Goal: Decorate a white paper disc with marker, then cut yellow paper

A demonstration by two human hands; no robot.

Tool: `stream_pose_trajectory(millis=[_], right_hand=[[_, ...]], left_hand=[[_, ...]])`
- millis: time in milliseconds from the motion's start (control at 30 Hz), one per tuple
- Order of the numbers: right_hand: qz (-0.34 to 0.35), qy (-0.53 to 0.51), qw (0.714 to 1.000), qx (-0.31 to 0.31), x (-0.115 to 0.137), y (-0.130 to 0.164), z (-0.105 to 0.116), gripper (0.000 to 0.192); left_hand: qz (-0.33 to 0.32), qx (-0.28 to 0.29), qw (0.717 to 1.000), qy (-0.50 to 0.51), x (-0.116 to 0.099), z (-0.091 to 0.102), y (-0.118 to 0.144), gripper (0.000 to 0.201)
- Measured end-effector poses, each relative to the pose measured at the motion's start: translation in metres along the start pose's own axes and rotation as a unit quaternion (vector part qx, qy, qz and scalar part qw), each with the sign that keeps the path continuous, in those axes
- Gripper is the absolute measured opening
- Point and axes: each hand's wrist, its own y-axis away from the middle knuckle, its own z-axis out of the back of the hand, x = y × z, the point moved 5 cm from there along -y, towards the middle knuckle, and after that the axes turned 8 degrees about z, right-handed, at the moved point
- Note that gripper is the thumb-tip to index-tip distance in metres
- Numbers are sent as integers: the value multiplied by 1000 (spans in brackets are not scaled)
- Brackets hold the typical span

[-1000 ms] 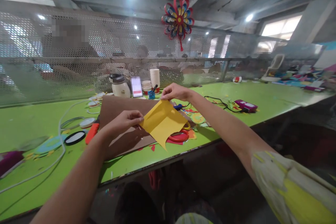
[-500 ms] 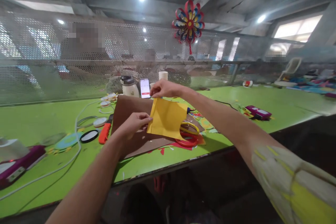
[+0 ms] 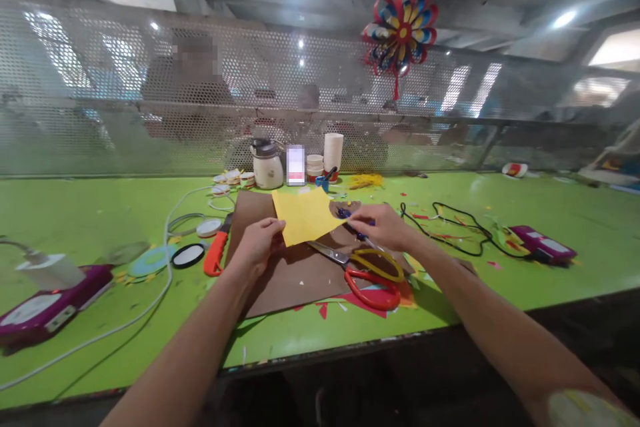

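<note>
Right hand (image 3: 381,227) dropped from yellow paper sheet (image 3: 306,214) — fingers now pinching blue pen (image 3: 350,215); left hand (image 3: 260,245) pinches sheet's corner over brown cardboard (image 3: 295,273).

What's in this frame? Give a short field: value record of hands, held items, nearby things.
left hand: pinches the left edge of the yellow paper sheet
right hand: rests on the sheet's right side, over a blue pen-like item that is partly hidden
under the sheet: flat brown cardboard board
scissors: red- and yellow-handled pairs lying on the board, untouched
left of board: orange-handled utility knife
surface: green table
behind: perforated metal screen
</note>
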Motion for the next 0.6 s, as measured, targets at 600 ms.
stream_pose_trajectory(millis=[600], right_hand=[[-15, 168, 939, 301, 39, 47, -35, 52]], left_hand=[[-5, -55, 984, 168, -6, 9, 9, 17]])
